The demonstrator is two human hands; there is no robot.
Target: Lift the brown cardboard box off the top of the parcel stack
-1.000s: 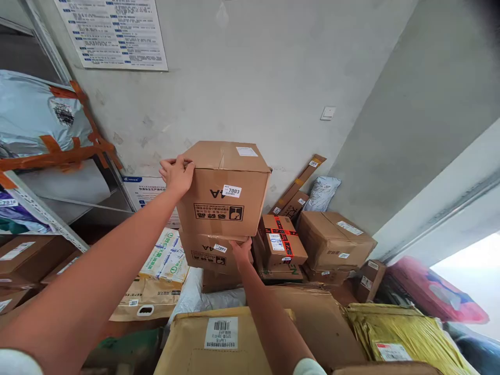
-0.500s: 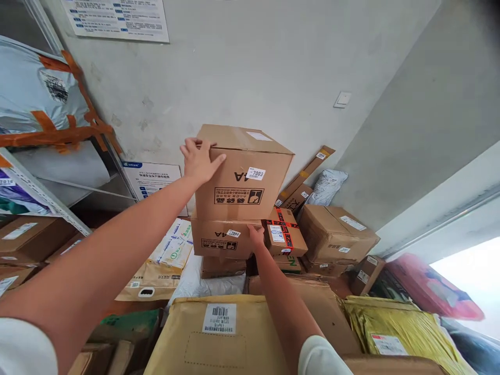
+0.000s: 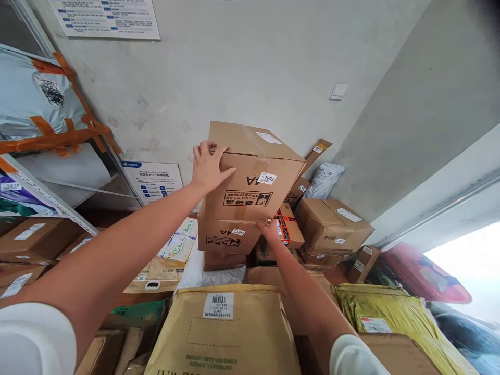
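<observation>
A brown cardboard box [image 3: 250, 182] with a 7003 label is between my hands, on top of a similar box [image 3: 219, 234] that carries its own small label. My left hand [image 3: 211, 167] grips the upper left corner, fingers over the top edge and thumb on the front face. At the lower right corner, my right hand [image 3: 269, 229] holds the bottom edge, its fingertips partly hidden under the box. The upper box sits slightly askew over the lower one and overhangs it on the right.
Closest to me stands a tan paper parcel [image 3: 219, 333], with a yellow wrapped parcel [image 3: 375, 307] to its right. Larger cartons [image 3: 332, 224] are stacked on the right by the wall. On the left is a metal shelf [image 3: 58, 211] with parcels. A light switch [image 3: 338, 91] is on the wall.
The upper box has shifted right relative to the lower one and turned a little, both hands moving with it. The camera view has also shifted slightly.
</observation>
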